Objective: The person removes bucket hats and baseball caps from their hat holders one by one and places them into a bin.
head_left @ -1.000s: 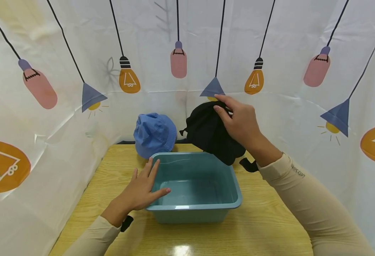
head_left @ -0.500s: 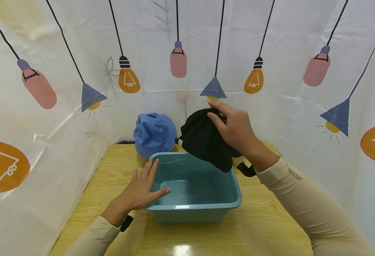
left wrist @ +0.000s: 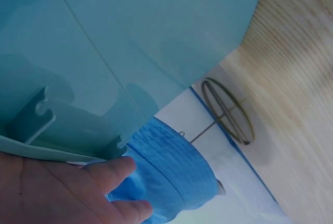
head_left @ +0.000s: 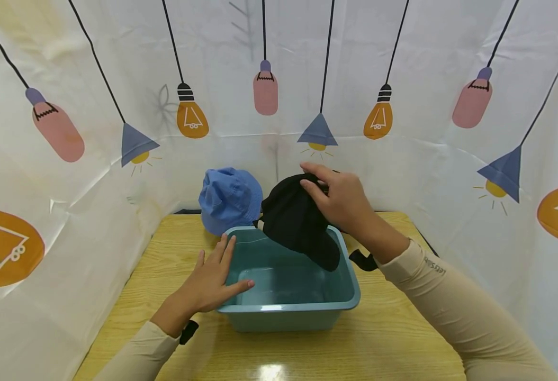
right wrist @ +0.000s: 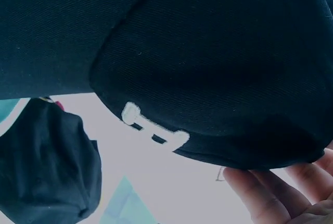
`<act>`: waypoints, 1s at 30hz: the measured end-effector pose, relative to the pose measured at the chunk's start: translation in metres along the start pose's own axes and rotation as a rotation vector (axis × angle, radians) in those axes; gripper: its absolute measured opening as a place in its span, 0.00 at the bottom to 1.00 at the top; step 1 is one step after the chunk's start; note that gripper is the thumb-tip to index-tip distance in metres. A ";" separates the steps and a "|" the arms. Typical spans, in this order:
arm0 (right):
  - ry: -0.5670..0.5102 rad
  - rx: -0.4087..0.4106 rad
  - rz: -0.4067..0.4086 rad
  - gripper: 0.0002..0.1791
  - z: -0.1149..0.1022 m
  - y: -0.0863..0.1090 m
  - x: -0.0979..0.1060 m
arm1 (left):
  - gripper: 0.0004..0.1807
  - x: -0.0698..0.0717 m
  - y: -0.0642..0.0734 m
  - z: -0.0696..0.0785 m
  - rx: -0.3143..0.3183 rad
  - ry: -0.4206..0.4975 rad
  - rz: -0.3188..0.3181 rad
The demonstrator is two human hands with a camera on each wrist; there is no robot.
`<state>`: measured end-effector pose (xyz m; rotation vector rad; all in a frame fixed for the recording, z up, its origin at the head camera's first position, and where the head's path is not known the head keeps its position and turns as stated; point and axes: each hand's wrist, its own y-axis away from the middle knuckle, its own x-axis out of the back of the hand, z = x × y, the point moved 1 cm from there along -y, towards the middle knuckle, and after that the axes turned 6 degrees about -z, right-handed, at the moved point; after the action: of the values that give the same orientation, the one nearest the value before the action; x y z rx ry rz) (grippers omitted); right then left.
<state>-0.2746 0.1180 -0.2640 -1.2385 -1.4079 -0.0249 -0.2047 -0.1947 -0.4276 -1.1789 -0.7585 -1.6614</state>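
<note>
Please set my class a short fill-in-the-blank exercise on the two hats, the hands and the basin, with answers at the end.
1. The right hand holds a cap coloured ____.
2. The hat behind the basin is coloured ____.
3. In the head view, the left hand lies at the basin's ____ side.

Missing words: black; blue; left.

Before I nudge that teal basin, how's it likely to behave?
The basin probably slides rather than tips, being broad and sitting flat on the table. Its glossy, thin-looking rim hints at light, perhaps slippery plastic.
</note>
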 end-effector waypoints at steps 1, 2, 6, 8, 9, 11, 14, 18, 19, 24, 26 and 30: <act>-0.003 0.002 -0.004 0.22 -0.001 0.001 -0.001 | 0.64 0.000 0.000 0.000 0.000 0.003 -0.001; -0.004 0.005 -0.009 0.22 -0.001 0.002 -0.002 | 0.64 0.000 0.000 0.000 0.000 0.005 -0.001; 0.000 0.012 -0.034 0.22 -0.003 0.005 -0.006 | 0.64 0.000 0.000 0.000 0.003 0.002 -0.004; 0.002 0.013 -0.049 0.22 -0.003 0.007 -0.008 | 0.64 -0.001 0.000 -0.001 0.004 0.001 -0.005; 0.006 0.012 -0.058 0.22 -0.003 0.008 -0.008 | 0.64 0.000 0.000 -0.001 0.005 0.001 -0.006; 0.010 0.012 -0.075 0.22 -0.004 0.009 -0.010 | 0.64 0.000 0.000 -0.001 0.007 0.004 -0.007; 0.015 0.008 -0.099 0.23 -0.006 0.012 -0.012 | 0.65 0.000 0.000 0.000 0.007 0.002 -0.005; 0.021 0.004 -0.127 0.23 -0.007 0.015 -0.017 | 0.65 0.000 0.000 0.000 0.005 -0.002 -0.002; 0.023 0.004 -0.136 0.23 -0.007 0.016 -0.019 | 0.65 0.000 0.000 0.000 0.006 -0.002 -0.002; 0.028 0.012 -0.168 0.24 -0.005 0.020 -0.027 | 0.65 0.001 0.000 0.000 0.006 0.005 -0.009; 0.028 0.016 -0.176 0.24 -0.004 0.021 -0.030 | 0.65 0.001 0.000 0.001 0.005 0.006 -0.011; 0.034 0.027 -0.197 0.23 -0.003 0.023 -0.035 | 0.65 0.001 -0.001 0.001 0.003 0.005 -0.014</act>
<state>-0.2665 0.1034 -0.3028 -1.0693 -1.4915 -0.1608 -0.2053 -0.1941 -0.4261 -1.1691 -0.7678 -1.6733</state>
